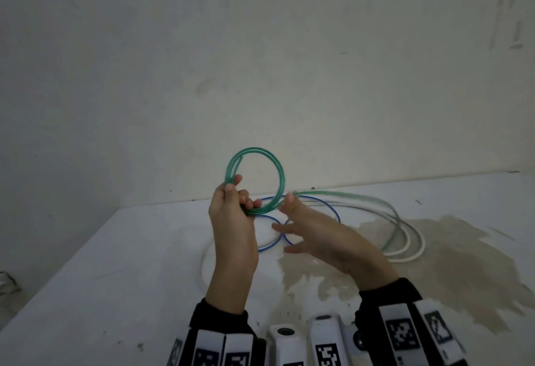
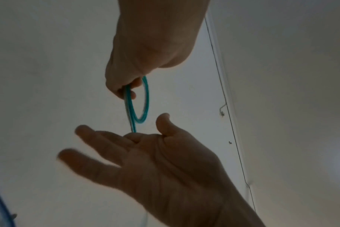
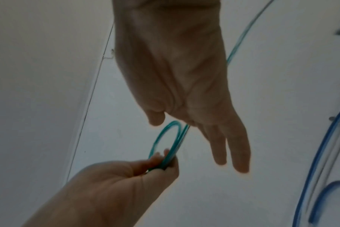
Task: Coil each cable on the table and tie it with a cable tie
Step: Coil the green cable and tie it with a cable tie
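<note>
A green cable, partly wound into a small upright coil, is held above a white table in front of a pale wall. The person's left hand grips the coil at its lower-left edge, fingers & thumb curled round the bundled loops. The right hand sits just beside it: thumb & forefinger meet at the strand where it leaves the coil, the other fingers spread straight & relaxed; whether that pinch is tight, can't tell. From there the green cable's loose length arcs out to the right, blurred, then drops to the tabletop. Under the hands, a blue cable lies in loose loops on the table, w/ a white cable curving beside it toward the right. A brownish stain spreads over the table's right side. Black sleeves & marker-printed wrist rigs fill the bottom edge.
</note>
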